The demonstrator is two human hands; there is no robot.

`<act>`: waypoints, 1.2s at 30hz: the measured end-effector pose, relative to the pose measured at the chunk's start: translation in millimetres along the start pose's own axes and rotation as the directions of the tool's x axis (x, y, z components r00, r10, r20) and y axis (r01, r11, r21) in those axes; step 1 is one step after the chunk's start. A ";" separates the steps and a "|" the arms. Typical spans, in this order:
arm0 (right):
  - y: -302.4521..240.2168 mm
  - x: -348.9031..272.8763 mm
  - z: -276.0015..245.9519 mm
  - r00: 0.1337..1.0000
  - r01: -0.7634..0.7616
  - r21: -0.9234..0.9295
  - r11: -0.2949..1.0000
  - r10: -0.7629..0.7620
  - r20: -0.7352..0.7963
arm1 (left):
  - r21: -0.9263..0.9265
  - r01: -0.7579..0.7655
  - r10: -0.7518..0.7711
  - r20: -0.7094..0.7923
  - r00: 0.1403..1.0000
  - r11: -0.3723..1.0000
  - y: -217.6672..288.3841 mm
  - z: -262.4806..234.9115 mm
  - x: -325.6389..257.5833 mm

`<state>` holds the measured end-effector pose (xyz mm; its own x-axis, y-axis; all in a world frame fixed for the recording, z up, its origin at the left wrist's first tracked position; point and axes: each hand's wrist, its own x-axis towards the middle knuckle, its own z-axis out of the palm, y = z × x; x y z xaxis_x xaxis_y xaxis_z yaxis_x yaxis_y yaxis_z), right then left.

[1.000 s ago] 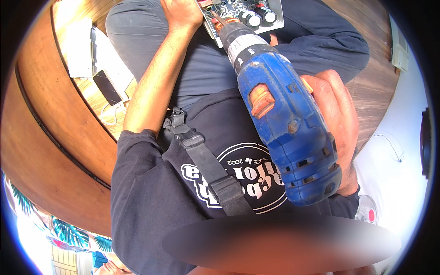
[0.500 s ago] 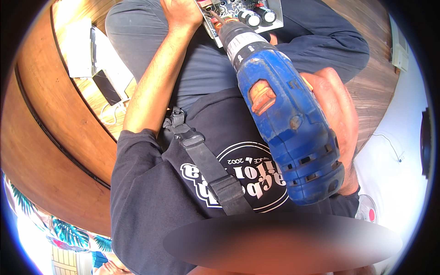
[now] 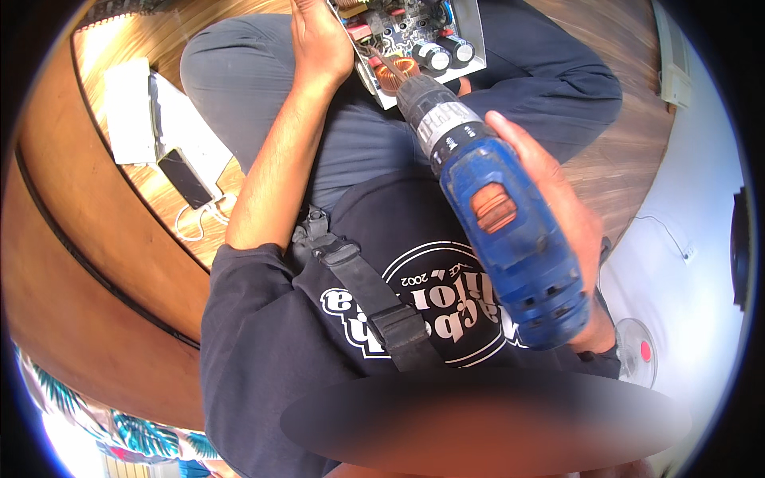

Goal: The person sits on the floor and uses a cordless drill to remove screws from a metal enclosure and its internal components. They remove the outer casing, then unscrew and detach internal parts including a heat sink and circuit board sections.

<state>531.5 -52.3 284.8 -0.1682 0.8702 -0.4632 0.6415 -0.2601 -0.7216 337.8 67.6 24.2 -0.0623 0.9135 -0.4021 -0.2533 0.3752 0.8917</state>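
- Wooden floor (image 3: pixel 613 171) in sunlight, brown wooden panel (image 3: pixel 103 247) curving along the left; black slab (image 3: pixel 187 179) with white cable (image 3: pixel 191 227) lies on the left.
- Person sits cross-legged; open metal box (image 3: pixel 476 36) with circuit board (image 3: pixel 398 32) is at the lap, top edge of view.
- Left hand (image 3: pixel 323 44) lies against the box's left side, seemingly steadying it; exact finger grip can't be told.
- Right hand (image 3: pixel 578 223) is closed round the blue drill (image 3: pixel 510 227); grip and trigger hidden.
- Change: one digit now lies straight along the drill's side toward the chuck (image 3: pixel 418 95); knuckles were bunched there before.
- Change: drill looks smaller and sits further right; more of the box shows, including the copper coil (image 3: pixel 396 73).
- Bit (image 3: pixel 388 64) points past the coil into the board, as before; tip contact unclear.
- Judgement: same spot being worked, drill re-aimed or re-gripped.
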 end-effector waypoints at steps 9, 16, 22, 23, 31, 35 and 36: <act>-49.6 45.8 -18.5 0.992 -0.047 0.032 0.998 0.043 0.119 | -0.014 0.051 -0.052 -0.061 0.997 0.999 -7.6 -3.1 4.6; -74.7 79.7 -29.6 0.982 -0.102 -0.037 0.994 0.107 0.157 | 0.029 0.032 -0.030 -0.078 0.997 0.999 -16.6 -2.6 12.4; -80.5 91.5 -30.0 0.979 -0.045 -0.098 0.994 0.064 0.194 | -0.049 0.147 -0.148 -0.023 0.989 0.988 -6.1 -3.3 13.3; -80.6 91.5 -29.4 0.980 -0.038 -0.102 0.994 0.057 0.191 | 0.011 0.103 -0.101 -0.099 0.990 0.995 -5.6 -0.4 14.5; -82.1 85.1 -24.1 0.982 -0.001 -0.174 0.985 0.034 0.186 | -0.019 0.097 -0.098 -0.048 0.994 0.995 -9.5 -1.8 12.3; -83.4 83.7 -23.2 0.973 -0.074 -0.104 0.992 0.095 0.211 | -0.002 0.065 -0.064 -0.096 0.993 0.998 -15.1 0.8 14.7; -84.2 83.3 -23.7 0.972 -0.078 -0.119 0.990 0.102 0.214 | -0.014 0.067 -0.068 -0.091 0.994 0.998 -16.0 0.8 14.6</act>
<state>481.2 52.0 319.2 -0.2581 0.7293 -0.6337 0.7372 -0.2752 -0.6170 341.7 75.1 4.3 -0.1320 0.8677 -0.4793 -0.2705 0.4337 0.8595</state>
